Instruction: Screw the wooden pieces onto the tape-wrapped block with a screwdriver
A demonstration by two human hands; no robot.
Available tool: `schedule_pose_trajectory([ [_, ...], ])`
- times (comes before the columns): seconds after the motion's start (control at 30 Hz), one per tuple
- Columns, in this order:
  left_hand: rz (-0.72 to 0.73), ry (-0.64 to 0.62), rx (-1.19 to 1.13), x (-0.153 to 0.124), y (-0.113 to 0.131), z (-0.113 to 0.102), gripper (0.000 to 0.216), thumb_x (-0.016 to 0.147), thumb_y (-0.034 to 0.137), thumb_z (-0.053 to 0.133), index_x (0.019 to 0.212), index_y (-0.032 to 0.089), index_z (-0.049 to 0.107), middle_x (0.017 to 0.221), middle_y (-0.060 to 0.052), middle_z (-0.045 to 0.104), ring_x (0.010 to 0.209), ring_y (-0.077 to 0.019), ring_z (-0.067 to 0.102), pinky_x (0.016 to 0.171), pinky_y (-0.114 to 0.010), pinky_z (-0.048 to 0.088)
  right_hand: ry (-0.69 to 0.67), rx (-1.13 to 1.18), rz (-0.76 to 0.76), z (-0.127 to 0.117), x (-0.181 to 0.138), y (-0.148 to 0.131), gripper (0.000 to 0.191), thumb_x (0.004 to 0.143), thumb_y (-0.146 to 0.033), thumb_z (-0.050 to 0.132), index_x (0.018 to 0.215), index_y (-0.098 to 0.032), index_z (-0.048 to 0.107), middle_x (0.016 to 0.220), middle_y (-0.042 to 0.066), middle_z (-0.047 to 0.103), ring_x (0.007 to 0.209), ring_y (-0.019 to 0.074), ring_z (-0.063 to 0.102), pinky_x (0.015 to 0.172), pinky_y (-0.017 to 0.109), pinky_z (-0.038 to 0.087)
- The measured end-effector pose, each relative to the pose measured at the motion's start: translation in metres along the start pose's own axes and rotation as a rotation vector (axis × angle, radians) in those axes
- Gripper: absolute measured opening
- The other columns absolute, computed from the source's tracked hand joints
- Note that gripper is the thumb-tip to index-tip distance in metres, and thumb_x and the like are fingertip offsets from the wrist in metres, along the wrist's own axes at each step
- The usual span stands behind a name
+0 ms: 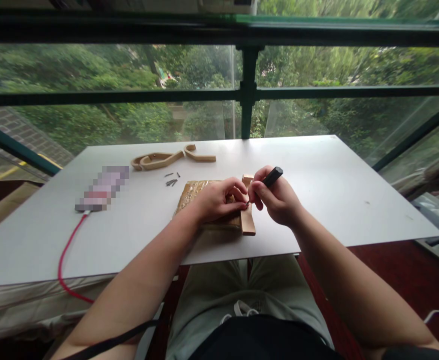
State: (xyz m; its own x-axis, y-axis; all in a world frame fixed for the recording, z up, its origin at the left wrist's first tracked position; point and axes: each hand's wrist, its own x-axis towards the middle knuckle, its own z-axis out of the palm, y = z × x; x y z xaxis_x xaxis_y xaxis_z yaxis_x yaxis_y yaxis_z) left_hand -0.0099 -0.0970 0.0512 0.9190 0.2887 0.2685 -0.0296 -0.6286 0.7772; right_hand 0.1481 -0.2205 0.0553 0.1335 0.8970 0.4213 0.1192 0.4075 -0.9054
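Note:
In my right hand (pixel 279 200) is a screwdriver (pixel 274 176) with a black handle, its tip slanting down to the left. My left hand (pixel 217 200) is closed, thumb and fingertips pinched around a small screw (pixel 247 204) where the screwdriver tip meets a pale wooden piece (pixel 248 222). That piece lies along the right edge of a flat brown block (pixel 191 192) in clear wrapping, partly hidden under my left hand and wrist. Several loose screws (pixel 171 183) lie on the white table to the left of the block.
Curved wooden pieces (pixel 162 161) rest near the table's back edge, one hook-shaped piece (pixel 202 158) to their right. A blurred-out phone-like object (pixel 104 187) with a red cable (pixel 64 250) is at left. Green-framed windows (pixel 249 75) stand behind the white table (pixel 335 200).

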Motion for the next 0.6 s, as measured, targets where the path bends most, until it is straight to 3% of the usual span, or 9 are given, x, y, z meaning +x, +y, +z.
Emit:
schedule_pose_trajectory([
  [0.3, 0.018, -0.023, -0.035, 0.0000, -0.0011, 0.0001, 0.025, 0.081, 0.027, 0.067, 0.101, 0.019, 0.054, 0.090, -0.003, 0.072, 0.084, -0.0156, 0.069, 0.078, -0.029, 0.053, 0.008, -0.128, 0.084, 0.0025, 0.0039, -0.0051, 0.025, 0.092, -0.044, 0.050, 0.086, -0.020, 0.046, 0.062, -0.004, 0.055, 0.048, 0.0090, 0.050, 0.047, 0.024, 0.040],
  [0.43, 0.038, -0.029, -0.024, -0.0008, 0.0001, -0.0007, 0.022, 0.082, 0.023, 0.064, 0.101, 0.019, 0.055, 0.091, -0.002, 0.071, 0.083, -0.0147, 0.068, 0.077, -0.028, 0.053, -0.032, 0.035, 0.069, 0.0006, 0.0025, -0.0024, 0.010, 0.091, -0.028, 0.049, 0.094, -0.019, 0.046, 0.071, -0.003, 0.057, 0.052, 0.0096, 0.053, 0.051, 0.026, 0.043],
  [0.6, 0.031, -0.044, -0.030, -0.0005, 0.0019, -0.0022, 0.023, 0.080, 0.020, 0.061, 0.102, 0.018, 0.055, 0.092, -0.003, 0.070, 0.084, -0.0144, 0.068, 0.078, -0.027, 0.053, -0.081, 0.085, 0.077, -0.0050, -0.0012, -0.0027, 0.019, 0.084, -0.012, 0.049, 0.102, -0.018, 0.048, 0.081, 0.000, 0.060, 0.062, 0.0120, 0.060, 0.060, 0.031, 0.051],
])
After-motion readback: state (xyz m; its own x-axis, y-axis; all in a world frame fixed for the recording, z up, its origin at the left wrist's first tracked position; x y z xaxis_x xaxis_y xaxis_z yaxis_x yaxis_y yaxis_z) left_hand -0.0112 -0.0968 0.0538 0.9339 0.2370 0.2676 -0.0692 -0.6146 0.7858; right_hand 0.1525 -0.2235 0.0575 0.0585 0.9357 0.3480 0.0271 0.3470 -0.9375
